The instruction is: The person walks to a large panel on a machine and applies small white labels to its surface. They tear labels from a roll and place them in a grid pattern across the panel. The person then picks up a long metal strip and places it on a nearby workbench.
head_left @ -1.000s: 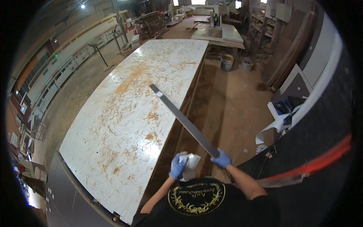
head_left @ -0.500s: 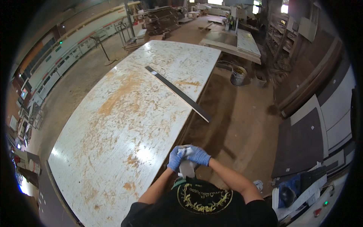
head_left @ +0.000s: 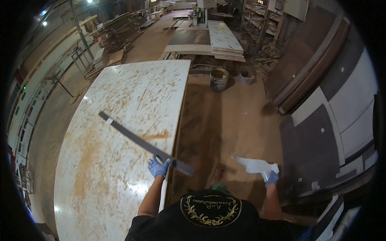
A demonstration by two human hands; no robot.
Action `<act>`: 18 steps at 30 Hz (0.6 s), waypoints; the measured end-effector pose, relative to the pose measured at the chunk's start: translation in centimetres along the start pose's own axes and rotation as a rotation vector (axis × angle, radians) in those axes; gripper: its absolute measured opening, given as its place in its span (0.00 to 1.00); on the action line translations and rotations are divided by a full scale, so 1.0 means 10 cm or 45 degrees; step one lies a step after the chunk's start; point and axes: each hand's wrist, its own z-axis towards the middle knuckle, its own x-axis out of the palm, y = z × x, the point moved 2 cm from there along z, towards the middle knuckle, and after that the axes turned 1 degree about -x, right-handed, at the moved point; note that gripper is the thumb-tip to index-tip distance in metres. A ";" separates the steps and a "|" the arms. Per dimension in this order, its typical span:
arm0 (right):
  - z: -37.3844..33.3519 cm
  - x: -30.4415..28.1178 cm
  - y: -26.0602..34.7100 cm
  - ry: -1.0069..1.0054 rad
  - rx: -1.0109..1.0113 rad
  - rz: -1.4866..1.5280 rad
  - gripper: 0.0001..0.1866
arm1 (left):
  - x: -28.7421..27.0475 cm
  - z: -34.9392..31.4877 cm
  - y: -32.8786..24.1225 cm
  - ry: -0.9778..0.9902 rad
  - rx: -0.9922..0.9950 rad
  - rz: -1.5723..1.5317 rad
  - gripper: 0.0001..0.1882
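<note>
A long, narrow dark strip of board [head_left: 136,138] lies slantwise across the large pale tabletop [head_left: 116,176], its near end sticking out past the right edge and smeared. My left hand [head_left: 157,166], in a blue glove, is at the strip's near edge close to the table's rim. Its thumb and fingers look spread, touching or almost touching the strip. Out to the right, over the floor, my gloved right hand [head_left: 272,177] is closed on one end of a limp white cloth or paper [head_left: 254,165], which trails leftward.
Sawdust streaks the tabletop. Beyond it stand a bucket [head_left: 218,80], a plastic tub [head_left: 244,76] and a low stack of panels [head_left: 225,42]. Dark and white sheets [head_left: 311,148] lean along the right side. A long machine [head_left: 30,128] runs along the left.
My hands have parted: the left has gone to the strip, the right has swung out rightward with the white cloth or paper. The view has turned to the right.
</note>
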 end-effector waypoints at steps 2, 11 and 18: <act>0.59 0.02 0.06 -0.068 0.005 -0.029 0.18 | 0.12 0.28 -0.45 0.008 -0.136 -0.061 0.51; 3.56 2.30 0.15 0.781 -0.662 -0.983 0.13 | 0.79 1.79 -2.30 -0.042 -0.345 -0.171 0.48; 3.21 5.76 0.11 0.712 -0.052 -0.393 0.21 | 0.96 3.21 -2.99 -0.256 -0.566 -0.087 0.50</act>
